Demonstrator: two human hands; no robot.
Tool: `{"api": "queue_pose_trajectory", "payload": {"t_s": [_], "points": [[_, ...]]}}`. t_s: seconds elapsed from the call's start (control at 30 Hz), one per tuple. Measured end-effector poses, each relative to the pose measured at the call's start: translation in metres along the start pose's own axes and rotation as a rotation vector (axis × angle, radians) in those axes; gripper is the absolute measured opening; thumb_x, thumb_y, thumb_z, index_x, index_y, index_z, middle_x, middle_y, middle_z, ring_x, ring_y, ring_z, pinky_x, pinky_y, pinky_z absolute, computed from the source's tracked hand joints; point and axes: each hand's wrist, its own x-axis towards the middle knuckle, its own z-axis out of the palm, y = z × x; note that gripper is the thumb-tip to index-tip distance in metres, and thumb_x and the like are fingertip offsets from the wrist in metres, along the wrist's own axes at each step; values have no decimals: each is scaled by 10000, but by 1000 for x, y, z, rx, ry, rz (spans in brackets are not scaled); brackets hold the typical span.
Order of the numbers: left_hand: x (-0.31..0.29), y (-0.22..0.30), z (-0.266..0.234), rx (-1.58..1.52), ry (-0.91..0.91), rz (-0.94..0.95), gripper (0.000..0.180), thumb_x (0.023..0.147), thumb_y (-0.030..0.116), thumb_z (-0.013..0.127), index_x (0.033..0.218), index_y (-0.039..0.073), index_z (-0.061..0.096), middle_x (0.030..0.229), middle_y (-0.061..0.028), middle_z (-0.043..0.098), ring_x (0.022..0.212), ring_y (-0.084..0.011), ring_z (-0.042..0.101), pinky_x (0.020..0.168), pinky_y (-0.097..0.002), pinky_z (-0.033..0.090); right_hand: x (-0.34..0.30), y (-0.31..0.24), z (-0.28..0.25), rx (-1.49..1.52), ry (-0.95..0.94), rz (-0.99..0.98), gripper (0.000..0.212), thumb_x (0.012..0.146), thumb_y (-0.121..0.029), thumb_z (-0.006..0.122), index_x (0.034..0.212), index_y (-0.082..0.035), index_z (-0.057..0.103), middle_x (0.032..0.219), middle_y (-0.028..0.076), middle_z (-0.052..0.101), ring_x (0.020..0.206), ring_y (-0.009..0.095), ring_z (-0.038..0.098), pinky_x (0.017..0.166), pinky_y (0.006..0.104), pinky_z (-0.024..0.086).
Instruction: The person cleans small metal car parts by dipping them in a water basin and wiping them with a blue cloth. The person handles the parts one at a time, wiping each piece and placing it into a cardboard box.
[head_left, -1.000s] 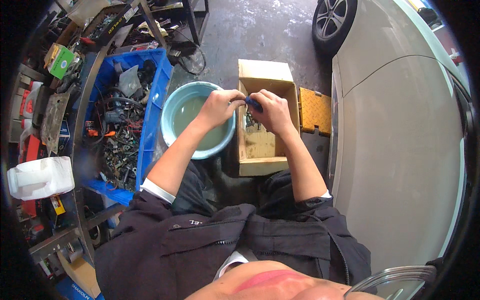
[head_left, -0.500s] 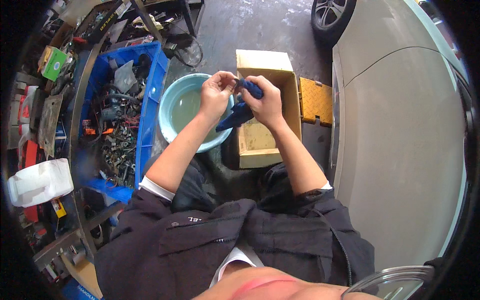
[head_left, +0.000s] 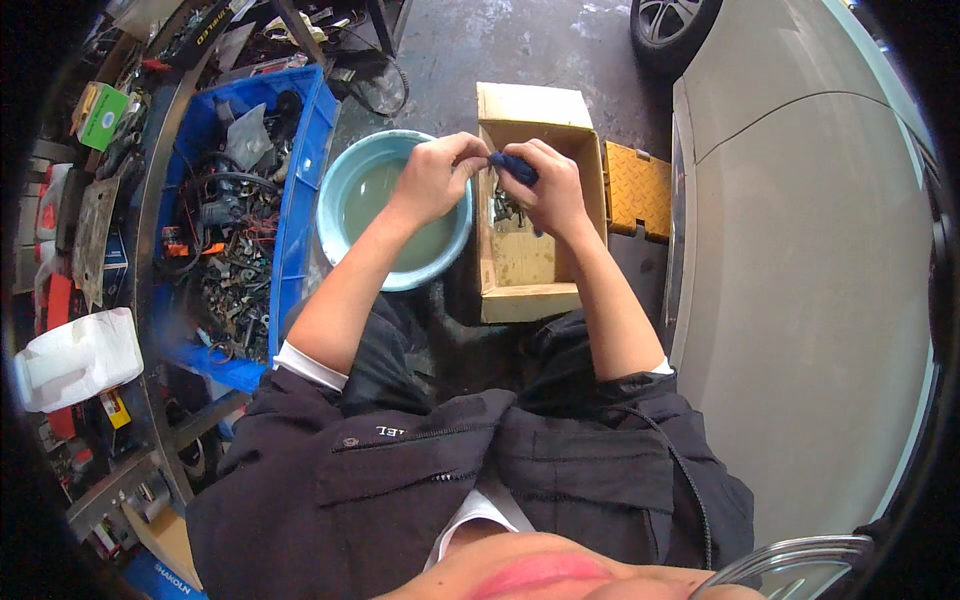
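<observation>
A dark blue cloth [head_left: 516,167] is bunched up in my right hand [head_left: 553,192], whose fingers wrap round it above the cardboard box [head_left: 530,305]. My left hand [head_left: 430,180] is closed in a pinch right against the cloth's left end. Whatever sits between its fingertips is too small and hidden to make out. Below my left hand stands a round light blue basin [head_left: 345,268] holding cloudy water. Small dark metal parts [head_left: 507,208] lie inside the box, partly covered by my right hand.
On the left, a blue crate [head_left: 290,240] is full of metal parts and wires, beside a cluttered shelf with a white plastic jug [head_left: 82,360]. A yellow ramp block [head_left: 638,192] lies right of the box. A car's side [head_left: 800,300] bounds the right.
The cloth's hanging end has been gathered up into my right hand. Both hands have shifted slightly, the right one a little rightward, and the metal parts in the box now show.
</observation>
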Motion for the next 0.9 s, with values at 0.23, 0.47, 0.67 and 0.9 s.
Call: {"api": "queue_pose_trajectory", "payload": {"t_s": [0.23,0.47,0.67,0.9], "points": [[-4,-8,30,-670,191,-311,52,985,22,618,1013,32,660,889,-40,692,817,-140,695,769,-280,570,1,-7,6,212,40,130,254,828,-140,753,1044,-14,706,920,158,714,820,275,721,750,350,562],[1,-10,12,-413,-21,-342,145,968,97,673,1090,28,712,951,-54,727,891,-148,713,769,-303,575,-2,-1,2,-88,24,-3,253,833,-125,764,1061,-36,699,930,105,704,840,262,720,756,341,577],[0,-2,5,73,24,51,111,901,44,691,1006,35,726,917,-92,755,864,-173,739,765,-312,579,-1,2,-4,-172,-39,-99,268,802,-139,781,1049,-71,703,955,111,699,860,293,715,752,361,574],[-5,-7,31,-692,222,-273,54,921,-17,682,962,15,692,901,-47,724,825,-120,684,779,-284,561,0,-11,5,165,101,35,220,815,-118,763,1015,-41,713,873,133,697,775,243,715,712,342,561]]}}
